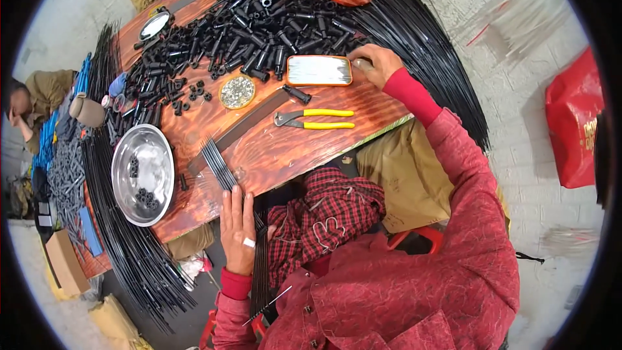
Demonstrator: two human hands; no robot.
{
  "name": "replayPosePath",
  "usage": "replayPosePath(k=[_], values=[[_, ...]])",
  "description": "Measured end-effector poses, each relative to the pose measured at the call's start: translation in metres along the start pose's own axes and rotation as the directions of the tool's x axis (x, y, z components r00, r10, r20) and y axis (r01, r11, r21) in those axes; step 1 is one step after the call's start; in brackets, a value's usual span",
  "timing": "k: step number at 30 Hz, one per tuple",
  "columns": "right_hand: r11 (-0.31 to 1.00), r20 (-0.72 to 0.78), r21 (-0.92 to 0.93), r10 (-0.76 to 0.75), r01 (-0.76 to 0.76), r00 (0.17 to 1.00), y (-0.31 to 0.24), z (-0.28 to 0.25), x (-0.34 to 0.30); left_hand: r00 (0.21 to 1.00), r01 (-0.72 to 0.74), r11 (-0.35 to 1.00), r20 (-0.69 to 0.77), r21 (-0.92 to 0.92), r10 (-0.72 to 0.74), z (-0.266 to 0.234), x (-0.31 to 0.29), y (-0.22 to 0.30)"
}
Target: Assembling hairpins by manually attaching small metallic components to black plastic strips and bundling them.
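Note:
My left hand [238, 230] lies flat at the table's near edge, fingers stretched out, a white band round one finger. It rests on a bundle of thin dark rods [220, 165] that runs from the tabletop down towards my lap; the thumb is hidden. My right hand [379, 65] reaches across to the right end of an orange-rimmed rectangular tin [319, 70] with a whitish inside. Its fingers are bent together, and what they pinch is too small to make out. Yellow-handled cutting pliers [317, 118] lie nearer me, below a short black tubular part [297, 94].
A large heap of black tubular parts [259, 26] covers the far table. A round dish of small metal pieces [237, 92], a steel bowl [162, 175] and a dark flat strip [240, 126] lie left of the tin. Long black rods [434, 58] overhang the right side. Another person [39, 100] sits far left.

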State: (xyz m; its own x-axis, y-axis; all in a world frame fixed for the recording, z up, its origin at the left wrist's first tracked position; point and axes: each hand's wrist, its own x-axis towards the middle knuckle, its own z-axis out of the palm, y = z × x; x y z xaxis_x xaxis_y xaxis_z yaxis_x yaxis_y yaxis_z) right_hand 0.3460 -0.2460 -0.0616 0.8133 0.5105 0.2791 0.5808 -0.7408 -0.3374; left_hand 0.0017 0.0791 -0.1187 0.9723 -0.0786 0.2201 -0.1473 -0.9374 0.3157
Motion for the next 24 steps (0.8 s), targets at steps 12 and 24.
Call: replayPosePath(k=[12, 24], values=[[0.980, 0.076, -0.111, -0.159, 0.167, 0.984, -0.018, 0.052, 0.037, 0.999, 0.032, 0.996, -0.038, -0.080, -0.035, 0.002, 0.005, -0.007], [0.948, 0.049, -0.236, -0.207, 0.213, 0.977, -0.030, 0.046, 0.035, 0.999, 0.012, 0.996, -0.046, -0.092, -0.016, -0.002, 0.005, -0.005]])
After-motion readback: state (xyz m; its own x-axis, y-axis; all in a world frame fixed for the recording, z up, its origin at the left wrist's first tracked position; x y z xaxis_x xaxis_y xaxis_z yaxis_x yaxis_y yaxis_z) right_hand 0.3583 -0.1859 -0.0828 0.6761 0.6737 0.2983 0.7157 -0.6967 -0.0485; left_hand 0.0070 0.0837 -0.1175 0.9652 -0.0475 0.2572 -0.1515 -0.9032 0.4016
